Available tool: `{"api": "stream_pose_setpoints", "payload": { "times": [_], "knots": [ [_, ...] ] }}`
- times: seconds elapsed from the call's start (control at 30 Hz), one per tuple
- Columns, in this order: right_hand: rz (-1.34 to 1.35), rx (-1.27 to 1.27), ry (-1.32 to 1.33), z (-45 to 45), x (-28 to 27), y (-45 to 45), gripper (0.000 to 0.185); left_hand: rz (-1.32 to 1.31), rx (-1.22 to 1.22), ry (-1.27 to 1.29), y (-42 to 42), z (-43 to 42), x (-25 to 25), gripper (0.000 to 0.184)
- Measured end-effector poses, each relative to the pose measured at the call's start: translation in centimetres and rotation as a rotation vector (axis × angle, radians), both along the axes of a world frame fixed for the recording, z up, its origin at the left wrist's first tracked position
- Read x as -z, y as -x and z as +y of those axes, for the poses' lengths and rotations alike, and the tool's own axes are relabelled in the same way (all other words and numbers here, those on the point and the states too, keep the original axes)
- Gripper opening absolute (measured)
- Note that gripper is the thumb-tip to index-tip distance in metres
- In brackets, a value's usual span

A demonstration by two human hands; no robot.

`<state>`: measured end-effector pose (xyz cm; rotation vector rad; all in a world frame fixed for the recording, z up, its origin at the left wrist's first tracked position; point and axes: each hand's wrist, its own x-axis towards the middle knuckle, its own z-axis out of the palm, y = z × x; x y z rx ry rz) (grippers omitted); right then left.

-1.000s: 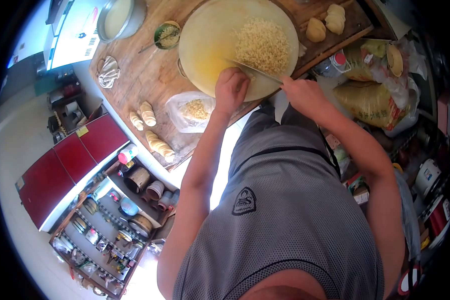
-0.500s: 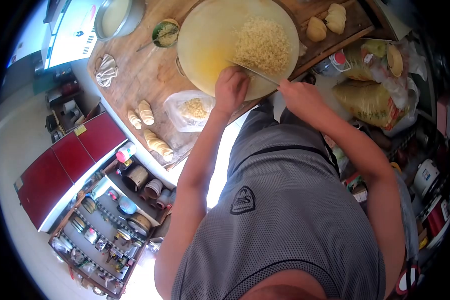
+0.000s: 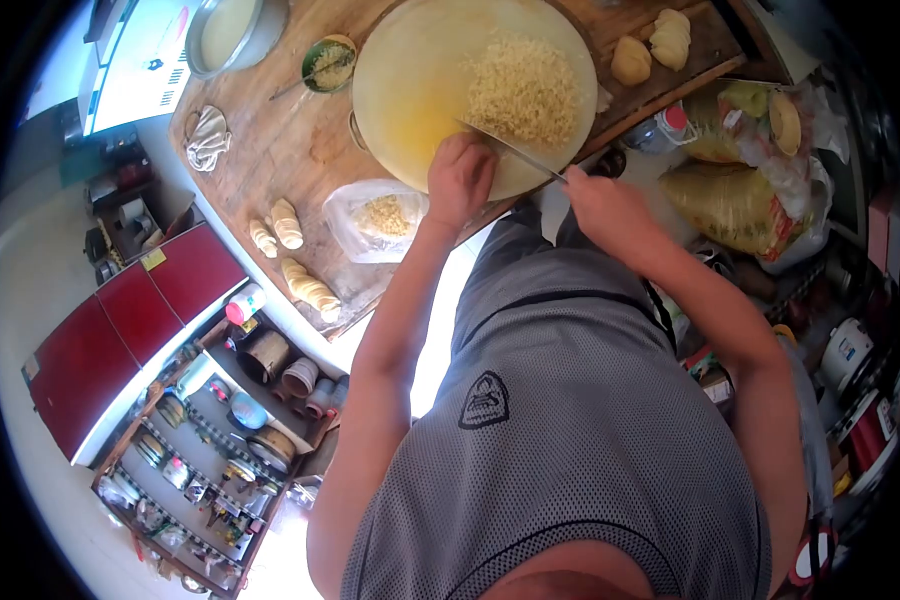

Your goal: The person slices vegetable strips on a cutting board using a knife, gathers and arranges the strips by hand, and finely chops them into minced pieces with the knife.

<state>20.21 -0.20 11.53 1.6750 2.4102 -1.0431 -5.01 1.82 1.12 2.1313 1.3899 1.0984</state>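
Observation:
A large round chopping board (image 3: 395, 70) lies on the wooden table, with a heap of finely chopped pale food (image 3: 523, 92) on its right half. My right hand (image 3: 607, 208) grips the handle of a knife (image 3: 523, 156), whose blade slants up and left across the near part of the board. Close to the blade, at the board's near edge, is my left hand (image 3: 462, 180) with its fingers curled in. Whatever those fingers may be pressing on is hidden beneath them. Left of that wrist sits a clear plastic bag (image 3: 375, 222) holding small yellowish pieces.
Twisted dough-like pieces (image 3: 310, 288) lie at the table's left corner, others (image 3: 670, 40) at the upper right. A green bowl (image 3: 329, 64) with a utensil, a metal pot (image 3: 232, 36) and a crumpled cloth (image 3: 208, 138) are further back. Filled bags (image 3: 725, 205) stand right of the table.
My right hand has shifted slightly right and down with the knife handle. The left hand stays curled in nearly the same place. The whole view has moved a little.

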Motion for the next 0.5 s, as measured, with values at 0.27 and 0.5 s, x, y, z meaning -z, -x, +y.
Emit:
{"api": "stream_pose_setpoints", "payload": {
  "times": [0.27,0.5],
  "knots": [
    [-0.007,-0.008,-0.086,0.6,2.4,-0.4,0.02,0.031,-0.001,-0.011,0.1,0.0,0.1,0.014],
    [-0.09,-0.033,0.049,0.4,-2.0,-0.2,0.019,0.02,-0.012,-0.015,0.0,0.0,0.0,0.013]
  ]
}}
